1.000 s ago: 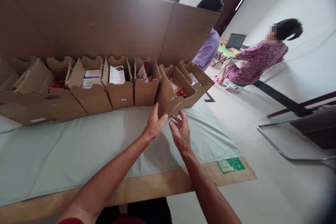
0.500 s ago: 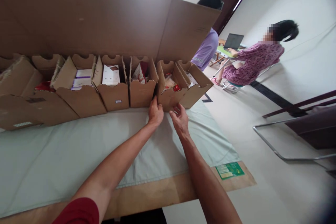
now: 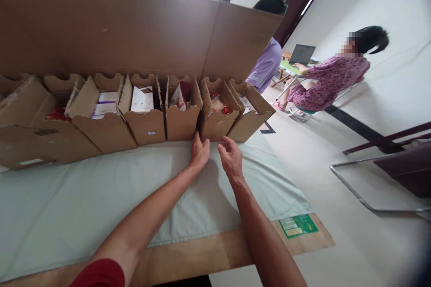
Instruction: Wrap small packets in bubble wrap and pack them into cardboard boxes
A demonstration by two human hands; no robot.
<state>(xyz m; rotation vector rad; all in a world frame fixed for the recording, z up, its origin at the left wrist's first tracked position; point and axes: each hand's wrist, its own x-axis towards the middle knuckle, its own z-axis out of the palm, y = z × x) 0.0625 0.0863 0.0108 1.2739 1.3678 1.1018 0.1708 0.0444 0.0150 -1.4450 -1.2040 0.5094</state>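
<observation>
A cardboard box with an open top stands near the right end of a row of similar boxes; red and clear wrapped items show inside it. My left hand is at its lower left corner, fingers stretched out and thumb apart; whether the fingertips touch the box I cannot tell. Just in front of its lower right side is my right hand, its fingers loosely curved and apart, holding nothing. To the left is a cardboard box with a red and white packet. A further box stands at the right end.
A tall cardboard panel rises behind the row. Pale green cloth covers the table, whose brown front edge shows. Beyond are a person in purple, a seated person at a laptop, and a metal frame.
The box with the red items sits slightly farther back, more level with its neighbours. Both hands have drawn back a little from its front. The view has shifted slightly.
</observation>
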